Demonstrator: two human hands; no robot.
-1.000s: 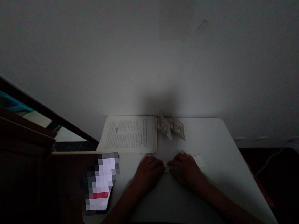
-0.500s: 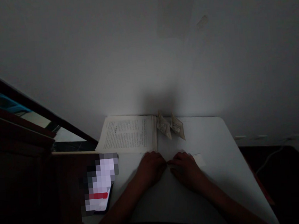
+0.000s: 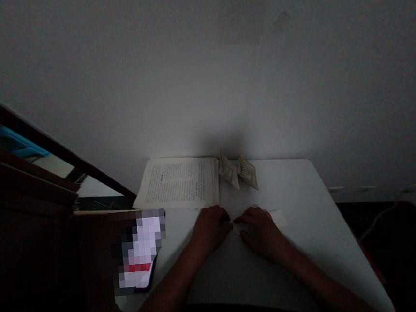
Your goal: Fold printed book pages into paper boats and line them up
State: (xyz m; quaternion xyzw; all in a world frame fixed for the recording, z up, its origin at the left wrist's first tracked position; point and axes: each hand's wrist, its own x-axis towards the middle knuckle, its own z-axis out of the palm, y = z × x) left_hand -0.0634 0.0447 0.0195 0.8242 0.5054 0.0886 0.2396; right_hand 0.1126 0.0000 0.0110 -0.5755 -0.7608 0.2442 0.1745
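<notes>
The room is dim. My left hand point(image 3: 210, 227) and my right hand point(image 3: 260, 229) lie side by side on a white table point(image 3: 306, 201), fingers curled and pressed down on a pale sheet of paper point(image 3: 277, 217). The paper's right end shows past my right hand; the rest is hidden under both hands. Two folded paper figures point(image 3: 238, 172) made of printed pages stand just beyond my hands, next to the wall.
An open book point(image 3: 179, 183) of printed text lies at the table's far left. A phone point(image 3: 140, 256) with a lit screen rests at the table's left edge. Dark wooden furniture point(image 3: 24, 216) stands to the left. A white wall rises right behind the table.
My hands have shifted slightly forward and together on the paper. The rest stays where it was.
</notes>
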